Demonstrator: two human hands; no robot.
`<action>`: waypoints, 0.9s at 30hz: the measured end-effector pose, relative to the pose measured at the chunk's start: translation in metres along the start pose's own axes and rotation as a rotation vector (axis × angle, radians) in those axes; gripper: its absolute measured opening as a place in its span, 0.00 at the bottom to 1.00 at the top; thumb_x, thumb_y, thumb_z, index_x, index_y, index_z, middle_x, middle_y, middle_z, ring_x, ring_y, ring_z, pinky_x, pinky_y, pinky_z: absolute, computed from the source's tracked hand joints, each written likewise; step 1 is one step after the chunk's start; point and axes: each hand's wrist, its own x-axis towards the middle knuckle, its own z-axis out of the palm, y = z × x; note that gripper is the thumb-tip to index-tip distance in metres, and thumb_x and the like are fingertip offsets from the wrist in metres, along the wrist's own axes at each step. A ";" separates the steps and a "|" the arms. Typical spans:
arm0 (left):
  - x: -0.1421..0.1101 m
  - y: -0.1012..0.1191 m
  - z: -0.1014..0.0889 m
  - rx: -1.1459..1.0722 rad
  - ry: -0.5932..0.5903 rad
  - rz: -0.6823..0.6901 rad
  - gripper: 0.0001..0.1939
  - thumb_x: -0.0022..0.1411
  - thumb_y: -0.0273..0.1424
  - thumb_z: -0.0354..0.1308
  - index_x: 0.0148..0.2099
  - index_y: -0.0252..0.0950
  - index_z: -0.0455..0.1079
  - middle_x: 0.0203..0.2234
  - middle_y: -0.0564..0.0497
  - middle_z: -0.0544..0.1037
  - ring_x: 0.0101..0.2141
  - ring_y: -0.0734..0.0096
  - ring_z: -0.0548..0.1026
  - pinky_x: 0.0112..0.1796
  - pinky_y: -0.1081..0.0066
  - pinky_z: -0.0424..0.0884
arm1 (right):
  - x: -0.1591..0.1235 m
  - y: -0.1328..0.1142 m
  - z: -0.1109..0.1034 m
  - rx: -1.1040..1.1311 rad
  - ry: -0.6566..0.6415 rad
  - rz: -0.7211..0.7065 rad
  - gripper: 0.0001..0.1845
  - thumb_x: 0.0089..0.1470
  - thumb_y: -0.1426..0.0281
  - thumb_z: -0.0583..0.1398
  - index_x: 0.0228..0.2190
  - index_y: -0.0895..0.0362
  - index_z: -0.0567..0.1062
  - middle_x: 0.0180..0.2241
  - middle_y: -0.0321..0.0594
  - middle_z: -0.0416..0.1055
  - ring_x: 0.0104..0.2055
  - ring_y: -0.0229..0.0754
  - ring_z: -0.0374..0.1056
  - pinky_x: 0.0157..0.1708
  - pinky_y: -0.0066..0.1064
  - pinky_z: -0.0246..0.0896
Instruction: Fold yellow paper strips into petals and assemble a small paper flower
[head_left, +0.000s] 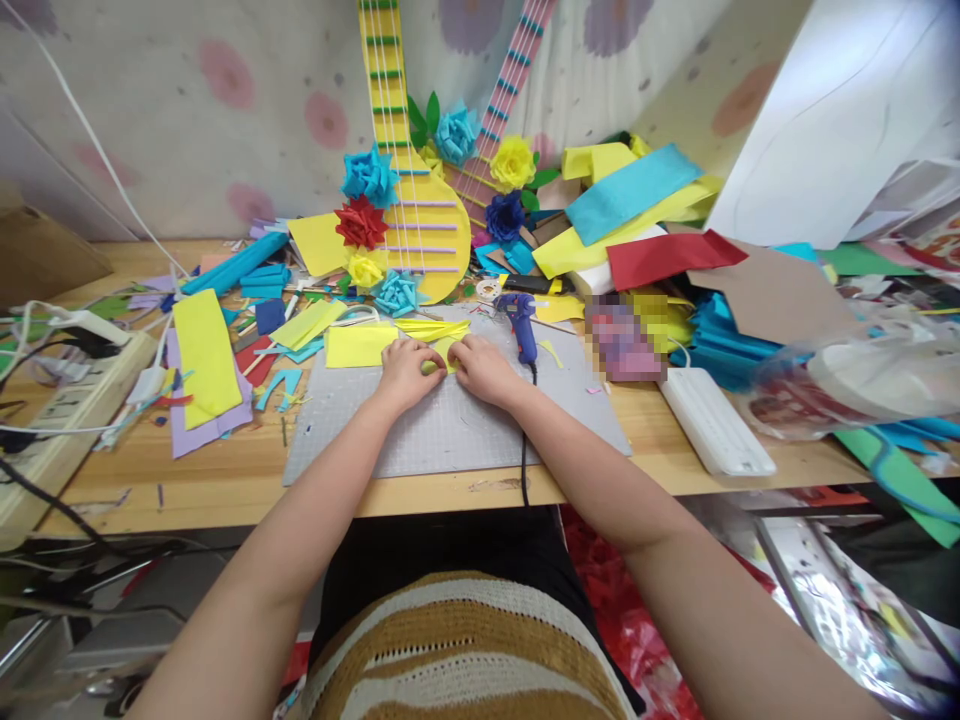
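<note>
Both my hands meet over a grey cutting mat (450, 430) on the wooden table. My left hand (405, 372) and my right hand (484, 368) have curled fingers pinching a small yellow paper piece (442, 355) between them. A yellow paper sheet (358, 346) lies just left of my left hand. Folded yellow strips (433, 328) lie just beyond my fingers. A blue glue gun (523, 325) rests right of my right hand, its black cord running off the table's front edge.
A yellow paper guitar (409, 200) with paper flowers (371, 178) leans at the back beside a pink one. Coloured paper scraps cover the left and right of the table. A power strip (75, 385) sits at left, a white box (716, 425) at right.
</note>
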 end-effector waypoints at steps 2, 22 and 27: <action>0.000 0.000 0.000 0.002 -0.005 0.003 0.06 0.52 0.36 0.58 0.33 0.43 0.75 0.36 0.49 0.72 0.44 0.58 0.64 0.47 0.56 0.57 | 0.000 0.001 0.000 0.012 -0.001 -0.006 0.11 0.52 0.77 0.52 0.36 0.58 0.71 0.38 0.46 0.66 0.41 0.46 0.59 0.40 0.34 0.54; -0.004 -0.018 -0.006 -0.069 -0.018 0.216 0.27 0.48 0.28 0.55 0.53 0.39 0.66 0.48 0.49 0.71 0.51 0.62 0.64 0.53 0.61 0.59 | 0.000 0.002 -0.001 0.277 0.064 -0.003 0.13 0.45 0.79 0.51 0.33 0.58 0.71 0.32 0.39 0.71 0.35 0.39 0.62 0.36 0.28 0.55; -0.003 -0.028 -0.012 -0.094 -0.089 0.261 0.30 0.49 0.27 0.51 0.57 0.39 0.63 0.52 0.49 0.68 0.54 0.65 0.63 0.55 0.64 0.59 | -0.002 0.001 -0.008 0.225 0.039 0.046 0.13 0.48 0.77 0.52 0.34 0.57 0.73 0.31 0.39 0.72 0.35 0.40 0.63 0.35 0.29 0.55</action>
